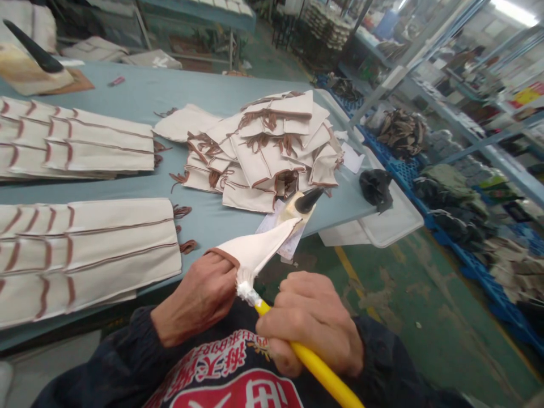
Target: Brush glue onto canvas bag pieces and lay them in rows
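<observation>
Head view: cream pouch (pixel 255 246) in grasp, tabletop (pixel 202 212) beyond it.
Left hand (pixel 199 297) grips the pouch's brown rim (pixel 223 255), fingertips hidden; just this side of the pouch, right hand (pixel 312 323) clenches a yellow rod (pixel 321 368).

Across the dark navy cloth garment (pixel 232 326) at the bottom centre of the frame run slanting rows of red Chinese characters edged in white; 天 seems legible, the rest uncertain. Below them, a red panel with a white border (pixel 259 375) bears large white characters, cut off by the lower edge and not surely readable. The red-and-yellow sign (pixel 529 95) at the upper right is too blurred to read.
</observation>
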The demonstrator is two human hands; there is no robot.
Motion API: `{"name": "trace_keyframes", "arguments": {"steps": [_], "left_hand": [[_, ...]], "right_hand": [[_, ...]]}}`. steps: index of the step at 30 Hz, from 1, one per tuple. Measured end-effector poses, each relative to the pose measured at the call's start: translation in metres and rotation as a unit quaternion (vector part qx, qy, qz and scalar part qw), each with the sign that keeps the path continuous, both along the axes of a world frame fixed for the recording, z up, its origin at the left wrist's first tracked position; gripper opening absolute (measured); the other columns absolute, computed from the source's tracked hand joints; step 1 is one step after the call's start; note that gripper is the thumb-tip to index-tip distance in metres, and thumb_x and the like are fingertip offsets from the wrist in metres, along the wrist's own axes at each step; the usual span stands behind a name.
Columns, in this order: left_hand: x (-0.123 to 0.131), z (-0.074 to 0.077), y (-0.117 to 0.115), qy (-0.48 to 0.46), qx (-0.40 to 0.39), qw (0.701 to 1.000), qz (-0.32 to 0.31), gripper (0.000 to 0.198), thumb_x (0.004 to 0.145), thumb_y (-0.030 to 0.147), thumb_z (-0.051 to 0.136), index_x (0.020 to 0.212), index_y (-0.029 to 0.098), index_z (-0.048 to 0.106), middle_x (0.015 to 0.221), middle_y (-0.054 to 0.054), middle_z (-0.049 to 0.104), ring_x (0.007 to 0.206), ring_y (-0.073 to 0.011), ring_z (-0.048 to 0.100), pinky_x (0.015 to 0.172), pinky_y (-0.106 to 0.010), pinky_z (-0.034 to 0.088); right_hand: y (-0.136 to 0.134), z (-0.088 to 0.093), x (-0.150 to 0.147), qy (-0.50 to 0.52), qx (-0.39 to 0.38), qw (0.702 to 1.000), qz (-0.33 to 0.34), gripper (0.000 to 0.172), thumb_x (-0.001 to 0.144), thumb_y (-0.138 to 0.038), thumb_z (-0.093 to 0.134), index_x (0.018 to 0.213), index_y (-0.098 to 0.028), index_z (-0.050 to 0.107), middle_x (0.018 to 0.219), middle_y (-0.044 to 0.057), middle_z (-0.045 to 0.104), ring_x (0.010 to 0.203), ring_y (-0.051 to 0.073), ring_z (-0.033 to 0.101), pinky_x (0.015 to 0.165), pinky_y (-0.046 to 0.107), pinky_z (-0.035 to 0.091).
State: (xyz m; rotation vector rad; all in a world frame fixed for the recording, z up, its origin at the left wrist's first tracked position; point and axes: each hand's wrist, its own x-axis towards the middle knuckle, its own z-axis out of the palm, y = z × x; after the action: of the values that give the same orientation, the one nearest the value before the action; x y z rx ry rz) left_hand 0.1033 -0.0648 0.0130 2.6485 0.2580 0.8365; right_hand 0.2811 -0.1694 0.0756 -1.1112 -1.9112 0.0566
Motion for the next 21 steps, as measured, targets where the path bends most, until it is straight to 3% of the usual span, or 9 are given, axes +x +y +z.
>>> {"name": "trace_keyframes", "arguments": {"steps": [5,10,16,19,21], "left_hand": [[0.000,0.001,-0.002,0.002,-0.015,1.000,0.007,0.029,0.089,0.000,0.043,0.074,0.023,0.054,0.066,-0.004,0.061,0.062,-0.0223,0.054,0.064,-0.034,0.044],[-0.001,-0.001,-0.003,0.013,-0.002,1.000,0.009,0.026,0.085,0.002,0.044,0.072,0.023,0.054,0.066,-0.005,0.062,0.064,-0.0231,0.057,0.063,-0.034,0.044],[-0.002,-0.003,-0.006,0.020,0.019,0.999,0.021,0.029,0.087,0.001,0.044,0.071,0.022,0.057,0.065,-0.005,0.063,0.062,-0.0225,0.058,0.065,-0.035,0.048],[-0.001,-0.003,-0.007,0.018,0.010,1.000,0.017,0.026,0.081,0.001,0.045,0.073,0.021,0.060,0.068,-0.007,0.065,0.069,-0.0249,0.063,0.070,-0.036,0.053],[0.000,-0.002,-0.007,0.013,0.003,1.000,0.012,0.027,0.082,0.001,0.044,0.076,0.020,0.063,0.070,-0.009,0.067,0.077,-0.0273,0.067,0.076,-0.039,0.057]], "right_hand": [[-0.003,0.001,0.005,0.024,0.021,0.999,-0.022,0.027,0.110,-0.029,0.047,0.090,-0.021,0.062,0.060,-0.005,0.059,0.048,0.010,0.047,0.049,0.029,0.037],[-0.004,-0.001,0.001,0.034,0.005,0.999,-0.008,0.031,0.112,-0.030,0.043,0.088,-0.022,0.060,0.057,-0.007,0.056,0.045,0.010,0.047,0.048,0.029,0.038],[-0.007,-0.006,-0.003,0.073,-0.012,0.995,-0.062,0.029,0.109,-0.028,0.046,0.085,-0.022,0.061,0.060,-0.006,0.062,0.049,0.009,0.054,0.052,0.025,0.045],[-0.013,-0.010,-0.005,0.111,-0.025,0.991,-0.064,0.031,0.110,-0.031,0.046,0.082,-0.024,0.060,0.059,-0.006,0.063,0.047,0.009,0.056,0.053,0.025,0.048],[-0.018,-0.014,-0.002,0.136,-0.031,0.984,-0.110,0.033,0.110,-0.033,0.043,0.083,-0.026,0.059,0.058,-0.006,0.062,0.047,0.011,0.058,0.049,0.025,0.049]]}}
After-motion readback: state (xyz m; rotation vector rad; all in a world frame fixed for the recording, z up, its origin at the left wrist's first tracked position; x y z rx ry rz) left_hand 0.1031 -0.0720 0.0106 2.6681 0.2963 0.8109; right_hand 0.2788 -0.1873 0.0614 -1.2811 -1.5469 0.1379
